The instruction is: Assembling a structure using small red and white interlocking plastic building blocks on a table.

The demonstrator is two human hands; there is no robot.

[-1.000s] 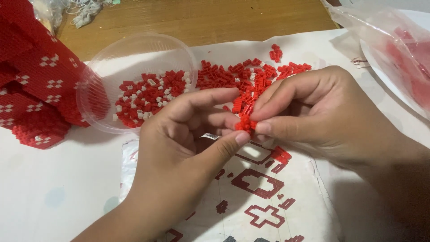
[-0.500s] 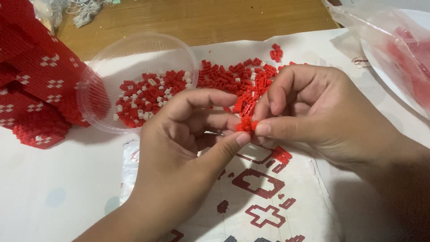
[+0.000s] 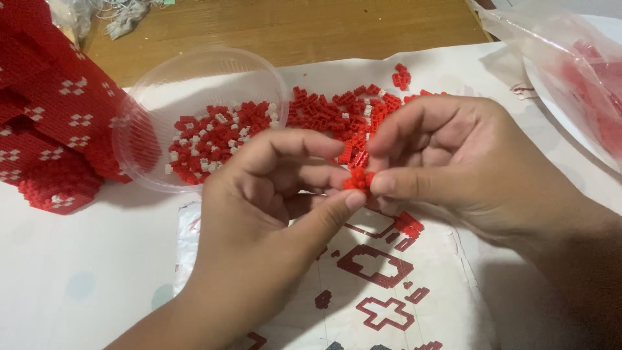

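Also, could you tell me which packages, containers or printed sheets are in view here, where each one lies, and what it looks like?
Clear plastic bag: upper right, crumpled, see-through, with red pieces inside.
Clear round tub: upper left of middle, tilted on its side, holding red and white small bricks.
Printed sheet: flat under the hands, white with dark red block shapes and crosses.
No screens or signs show.

A small red brick cluster point(image 3: 357, 179) is pinched between left hand point(image 3: 259, 227) and right hand point(image 3: 466, 162). Behind: loose red bricks point(image 3: 350, 113), clear plastic dish point(image 3: 194, 78), printed pattern sheet point(image 3: 389, 285), on a wooden worktop point(image 3: 291, 26).
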